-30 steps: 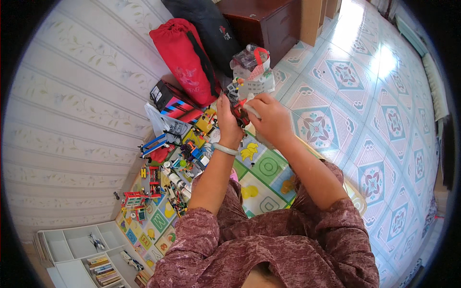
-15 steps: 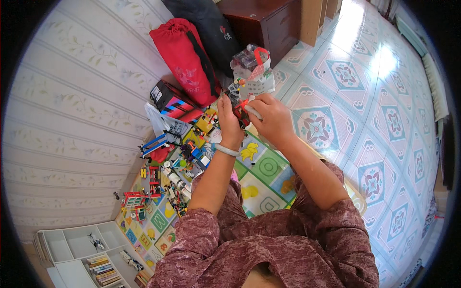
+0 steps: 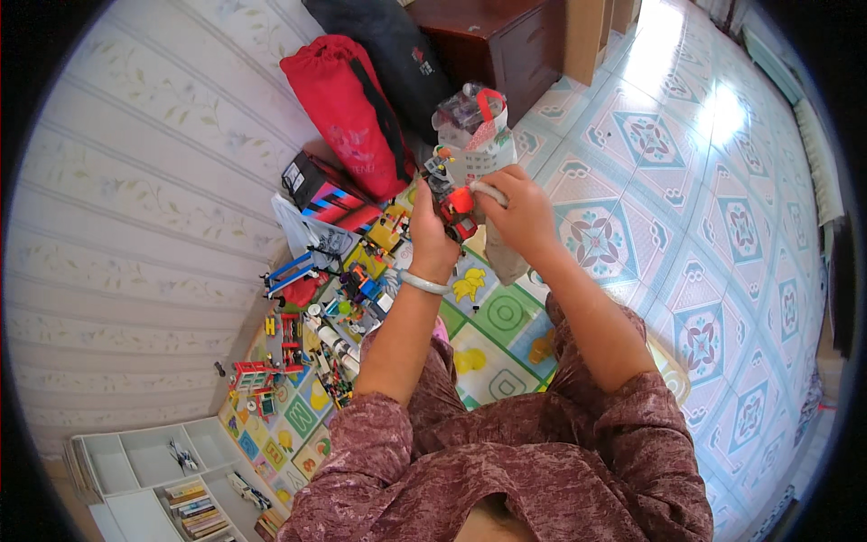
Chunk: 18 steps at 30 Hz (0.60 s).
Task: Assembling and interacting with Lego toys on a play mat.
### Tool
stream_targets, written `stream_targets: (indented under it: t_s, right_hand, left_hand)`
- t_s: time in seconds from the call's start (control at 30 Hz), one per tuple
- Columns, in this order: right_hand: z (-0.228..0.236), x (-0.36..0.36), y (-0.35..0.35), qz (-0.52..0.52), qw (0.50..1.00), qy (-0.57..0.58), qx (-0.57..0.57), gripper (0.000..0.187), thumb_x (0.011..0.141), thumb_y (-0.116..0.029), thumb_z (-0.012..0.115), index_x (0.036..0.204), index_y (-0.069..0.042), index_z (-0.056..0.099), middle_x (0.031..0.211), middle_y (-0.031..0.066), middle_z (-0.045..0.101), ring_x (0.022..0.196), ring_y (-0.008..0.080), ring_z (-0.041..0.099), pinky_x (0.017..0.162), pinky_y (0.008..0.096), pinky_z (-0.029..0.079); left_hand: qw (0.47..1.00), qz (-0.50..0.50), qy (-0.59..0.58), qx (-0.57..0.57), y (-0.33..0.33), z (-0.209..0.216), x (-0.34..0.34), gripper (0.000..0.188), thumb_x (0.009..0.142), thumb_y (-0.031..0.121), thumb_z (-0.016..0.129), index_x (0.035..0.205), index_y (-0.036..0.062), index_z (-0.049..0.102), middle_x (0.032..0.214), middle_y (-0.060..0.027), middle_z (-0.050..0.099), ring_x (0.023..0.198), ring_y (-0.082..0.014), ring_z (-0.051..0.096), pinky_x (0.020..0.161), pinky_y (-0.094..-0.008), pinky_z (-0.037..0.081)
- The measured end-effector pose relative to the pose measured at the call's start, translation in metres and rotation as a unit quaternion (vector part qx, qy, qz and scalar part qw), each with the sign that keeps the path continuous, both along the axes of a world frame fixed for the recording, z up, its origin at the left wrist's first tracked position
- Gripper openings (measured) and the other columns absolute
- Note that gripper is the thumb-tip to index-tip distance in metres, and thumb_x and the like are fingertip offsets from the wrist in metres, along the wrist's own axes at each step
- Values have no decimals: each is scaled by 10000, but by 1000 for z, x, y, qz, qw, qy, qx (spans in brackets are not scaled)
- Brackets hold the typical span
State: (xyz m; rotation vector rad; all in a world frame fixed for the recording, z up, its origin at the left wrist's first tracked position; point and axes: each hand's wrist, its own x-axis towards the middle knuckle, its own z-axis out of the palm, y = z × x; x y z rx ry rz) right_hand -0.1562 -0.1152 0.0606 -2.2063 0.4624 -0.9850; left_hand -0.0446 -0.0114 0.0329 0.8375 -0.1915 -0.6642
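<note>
My left hand (image 3: 433, 239), with a pale bangle at its wrist, grips a toy vehicle (image 3: 461, 200) built of red, grey and black bricks. Small yellow and orange pieces show at the toy's far end. Pinched in my right hand (image 3: 522, 215) is a greyish-white cloth (image 3: 504, 256). One end of the cloth sticks up above my fingers, close against the toy's right side, and the rest hangs below the hand. The toy's underside and my left fingertips are hidden.
Several brick-built toys (image 3: 336, 343) crowd the patterned play mat (image 3: 492, 316) on the left. Beyond my hands stand a plastic bag (image 3: 492, 149), a red drawstring bag (image 3: 348, 113) and a black bag (image 3: 388, 63). A white shelf (image 3: 135, 461) with books is at lower left.
My right hand has shifted slightly right and down, away from the toy. The cloth now hangs loose beneath it, and more of the toy's red part shows.
</note>
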Motion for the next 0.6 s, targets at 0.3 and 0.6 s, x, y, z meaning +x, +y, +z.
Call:
stream_targets:
  t_s: [0.3, 0.6]
  right_hand:
    - [-9, -5, -37, 112, 823, -109, 547, 236, 850, -174, 721, 1037, -33, 691, 946, 40, 680, 844, 126, 632, 739, 277, 507]
    - [5, -16, -47, 178, 734, -139, 640, 281, 871, -129, 710, 1133, -49, 650, 1011, 61, 692, 904, 162, 669, 787, 310, 558]
  left_hand:
    - [984, -72, 154, -57, 10, -2, 16, 493, 1002, 517, 425, 1086, 62, 597, 961, -98, 656, 874, -275, 645, 822, -433, 528]
    - [973, -89, 182, -107, 20, -11, 35, 515, 980, 527, 456, 1184, 71, 581, 1021, -113, 632, 881, -280, 603, 795, -444, 511]
